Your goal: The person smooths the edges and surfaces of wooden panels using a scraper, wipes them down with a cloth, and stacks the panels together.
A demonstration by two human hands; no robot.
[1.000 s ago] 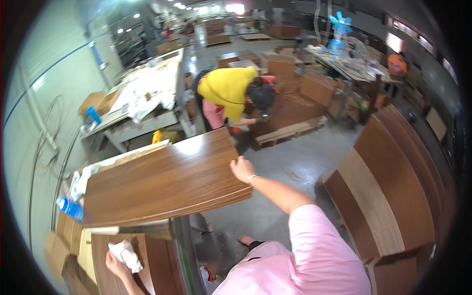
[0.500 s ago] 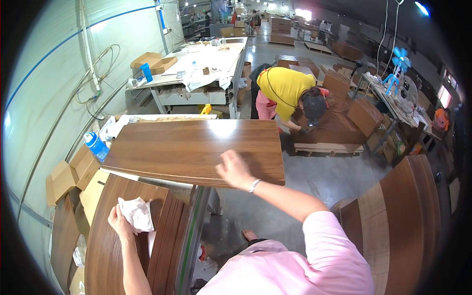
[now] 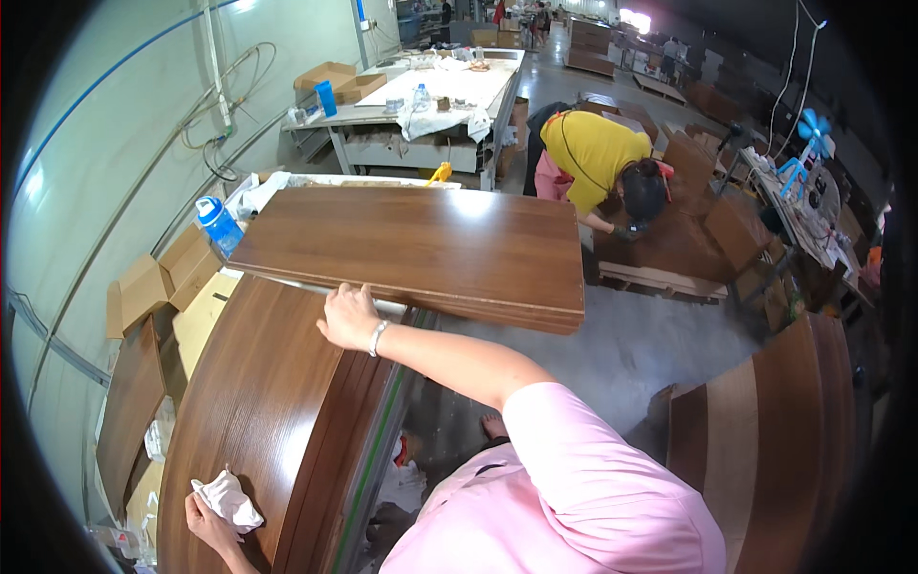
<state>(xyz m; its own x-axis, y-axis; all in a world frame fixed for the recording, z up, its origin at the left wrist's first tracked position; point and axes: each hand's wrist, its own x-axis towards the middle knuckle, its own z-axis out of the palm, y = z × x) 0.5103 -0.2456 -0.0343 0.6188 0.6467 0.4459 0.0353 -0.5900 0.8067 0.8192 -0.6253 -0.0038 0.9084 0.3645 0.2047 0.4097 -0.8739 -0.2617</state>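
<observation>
My left hand (image 3: 205, 526) is closed on a crumpled white cloth (image 3: 229, 501), which rests on the top board of the near stack of brown wood-grain panels (image 3: 258, 383). My right hand (image 3: 351, 318) reaches across to the far corner of that stack, thumb apart from the bent fingers. Its fingertips come up against the front edge of a second stack of brown panels (image 3: 421, 234), lying crosswise beyond. Whether they touch that edge I cannot tell. Nothing shows in the right hand.
A blue bottle (image 3: 220, 226) and open cardboard boxes (image 3: 186, 260) stand on the left. A co-worker in a yellow top (image 3: 598, 153) bends over brown boards ahead. More panels (image 3: 798, 430) are stacked on the right. A white-topped table (image 3: 459, 86) is farther back.
My right hand has moved left, from above the far stack to its front edge. My left hand has drawn the cloth nearer to me along the near stack. The view has shifted.
</observation>
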